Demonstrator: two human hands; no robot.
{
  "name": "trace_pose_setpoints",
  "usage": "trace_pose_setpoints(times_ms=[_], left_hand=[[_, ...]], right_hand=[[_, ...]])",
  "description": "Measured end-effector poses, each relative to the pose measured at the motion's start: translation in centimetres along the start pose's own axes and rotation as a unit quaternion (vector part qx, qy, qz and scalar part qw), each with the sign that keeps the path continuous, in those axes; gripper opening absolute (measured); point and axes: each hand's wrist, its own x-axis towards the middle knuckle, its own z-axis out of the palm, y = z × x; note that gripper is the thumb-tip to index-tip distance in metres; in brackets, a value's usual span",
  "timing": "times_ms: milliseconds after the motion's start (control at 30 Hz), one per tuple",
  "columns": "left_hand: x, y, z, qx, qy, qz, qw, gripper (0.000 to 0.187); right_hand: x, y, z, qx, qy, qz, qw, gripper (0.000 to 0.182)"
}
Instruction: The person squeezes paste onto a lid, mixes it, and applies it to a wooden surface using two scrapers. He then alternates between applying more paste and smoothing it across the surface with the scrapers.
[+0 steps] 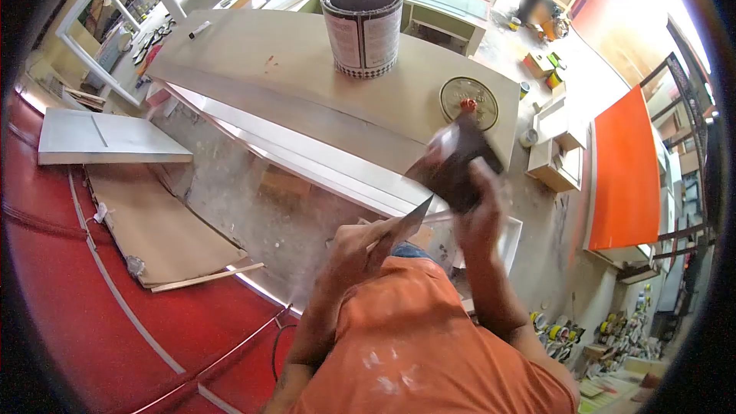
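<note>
Close in front of the orange shirt, my left hand (356, 249) is closed around a thin flat putty scraper (414, 217), its pointed corner toward the table. My right hand (483, 203) grips a dark flat plate (462, 169), smeared by motion, with a pale patch along its left side. A red blob (468, 105) shows at the plate's far end, overlapping the round metal lid (446, 96) that lies on the tabletop (253, 54). Farther back stands an open can (362, 34) with a dark, stained inside and a printed label.
A small white tube (200, 30) lies at the table's far left. White panel (107, 136) and brown cardboard (165, 234) rest to the left, by a red surface (69, 299). On the right are drawer boxes (553, 161), an orange panel (627, 172) and several cans.
</note>
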Motion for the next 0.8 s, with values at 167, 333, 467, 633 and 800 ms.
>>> trace_pose_setpoints(times_ms=[167, 333, 467, 633, 800], left_hand=[[0.6, 0.6, 2.0, -0.616, 0.178, -0.313, 0.701, 0.033], [2.1, 2.6, 2.1, -0.638, 0.101, -0.282, 0.709, 0.044], [-0.2, 1.2, 2.1, -0.661, 0.033, -0.195, 0.724, 0.046], [0.2, -1.3, 2.3, -0.577, 0.137, -0.279, 0.755, 0.045], [-0.1, -3.6, 3.6, -0.6, 0.147, -0.266, 0.74, 0.035]], right_hand=[[0.4, -5.2, -0.6, -0.078, -0.244, -0.101, 0.961, 0.027], [-2.4, -1.4, -2.3, -0.389, -0.464, -0.389, 0.695, 0.047], [1.3, 0.1, -5.5, -0.651, -0.368, -0.3, 0.591, 0.04], [5.5, -2.4, -5.4, -0.79, -0.193, -0.231, 0.534, 0.038], [7.3, 1.4, -5.2, -0.82, -0.19, -0.159, 0.516, 0.04]])
